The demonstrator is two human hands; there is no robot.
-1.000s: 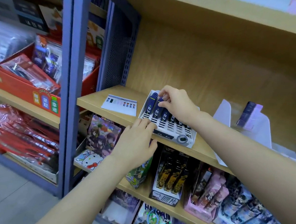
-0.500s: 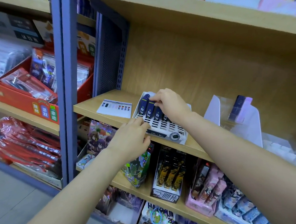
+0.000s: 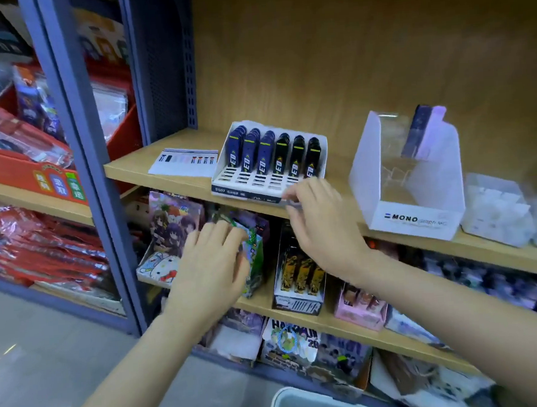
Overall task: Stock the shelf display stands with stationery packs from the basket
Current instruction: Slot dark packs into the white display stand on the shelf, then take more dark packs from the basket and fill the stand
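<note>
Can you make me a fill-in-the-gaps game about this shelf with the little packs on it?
1. The white display stand holds three rows of blue packs and three rows of ___ ones.
2. The clear stand to its right has the word ___ printed on its front.
3. Inside the clear stand there is just ___ purple pack.
4. The colour card lies flat on the shelf to the ___ of the white display stand.

Missing words: black; MONO; one; left

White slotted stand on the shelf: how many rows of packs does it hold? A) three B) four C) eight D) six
D: the white stand holds three rows of blue packs on its left and three rows of black packs on its right.
</note>
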